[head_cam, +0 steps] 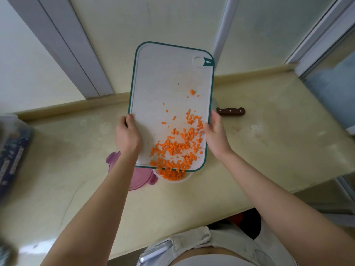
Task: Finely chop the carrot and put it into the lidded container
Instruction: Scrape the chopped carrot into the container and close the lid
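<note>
Fingers [130,118] of L hand [127,135] curl round L edge of cutting board [169,83]. R hand [216,131] at R edge is blurred, grip unclear. Board tilted; chopped carrot [176,148] heaped at low edge, some in container [173,181] beneath. Advice: steepen slowly, keep low edge over rim. Pink lid [138,179] just beside container; knife [230,111] toward back edge of counter [269,150].

The left hand [127,137] and right hand [216,135] are bare, as are both forearms. At the bottom centre of the frame the person wears a pale grey-white garment [221,244] with a thick folded seam.
</note>
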### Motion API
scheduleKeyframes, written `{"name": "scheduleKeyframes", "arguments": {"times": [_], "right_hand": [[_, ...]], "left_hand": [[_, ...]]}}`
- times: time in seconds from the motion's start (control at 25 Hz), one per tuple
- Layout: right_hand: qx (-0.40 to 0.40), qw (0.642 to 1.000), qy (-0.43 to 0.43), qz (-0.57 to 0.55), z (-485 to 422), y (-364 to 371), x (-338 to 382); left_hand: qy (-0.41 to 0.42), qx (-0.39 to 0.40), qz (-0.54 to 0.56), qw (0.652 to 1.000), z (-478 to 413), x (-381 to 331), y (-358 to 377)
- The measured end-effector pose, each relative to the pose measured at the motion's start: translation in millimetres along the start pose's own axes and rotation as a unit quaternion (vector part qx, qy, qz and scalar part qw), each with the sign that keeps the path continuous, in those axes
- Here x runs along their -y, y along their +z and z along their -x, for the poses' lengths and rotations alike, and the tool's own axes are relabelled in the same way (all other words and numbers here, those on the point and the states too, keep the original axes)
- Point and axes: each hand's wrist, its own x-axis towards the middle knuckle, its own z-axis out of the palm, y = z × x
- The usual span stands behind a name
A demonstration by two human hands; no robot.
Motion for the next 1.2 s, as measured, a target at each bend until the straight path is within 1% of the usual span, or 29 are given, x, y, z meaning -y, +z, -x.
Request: {"name": "scheduleKeyframes", "arguments": {"times": [0.04, 0.08, 0.12, 0.16, 0.24, 0.32, 0.52, 0.56, 0.6, 0.68, 0.76, 0.8, 0.88, 0.92, 1.0, 1.12, 1.2], "right_hand": [[0.007, 0.993, -0.068, 0.097, -4, 2, 6], [0.022, 0.973, -0.139, 0.185, -9, 5, 12], [0.051, 0.944, -0.200, 0.258, -16, 8, 19], [0.089, 0.913, -0.239, 0.319, -23, 12, 23], [0.143, 0.859, -0.271, 0.410, -33, 17, 26], [0.169, 0.825, -0.284, 0.458, -28, 19, 16], [0.262, 0.754, -0.338, 0.499, 14, 18, -17], [0.271, 0.746, -0.350, 0.496, 14, 17, -14], [0.273, 0.748, -0.357, 0.489, 11, 18, -8], [0.247, 0.772, -0.354, 0.467, -4, 20, 12], [0.191, 0.799, -0.317, 0.474, -29, 21, 30], [0.167, 0.804, -0.291, 0.492, -41, 22, 35], [0.147, 0.799, -0.258, 0.524, -51, 21, 35], [0.155, 0.797, -0.256, 0.524, -47, 20, 31], [0.197, 0.786, -0.284, 0.513, -26, 18, 15], [0.253, 0.752, -0.350, 0.498, 8, 18, -9], [0.260, 0.750, -0.367, 0.485, 6, 17, -6]], "left_hand": [[0.000, -0.004, 0.003, 1.000, -1, 1, -1], [0.001, -0.006, 0.008, 1.000, -1, 2, -3], [0.001, -0.007, 0.015, 1.000, -2, 4, -3], [0.001, -0.008, 0.022, 1.000, -1, 4, -3], [0.005, -0.012, 0.031, 0.999, 0, 2, -4], [0.007, -0.016, 0.040, 0.999, 2, 0, -4], [0.007, -0.024, 0.081, 0.996, 1, 3, -2], [0.011, -0.021, 0.091, 0.996, 1, 2, -2], [0.017, -0.016, 0.096, 0.995, 2, 2, -2], [0.029, -0.004, 0.092, 0.995, 4, 3, -2], [0.043, 0.004, 0.089, 0.995, 4, 5, -1], [0.050, 0.007, 0.090, 0.995, 5, 4, 0], [0.059, 0.009, 0.094, 0.994, 4, 4, 2], [0.060, 0.008, 0.096, 0.994, 3, 4, 3], [0.054, 0.003, 0.103, 0.993, 0, 5, 5], [0.046, -0.007, 0.110, 0.993, -3, 9, 6], [0.046, -0.017, 0.117, 0.992, -4, 10, 5]]}}
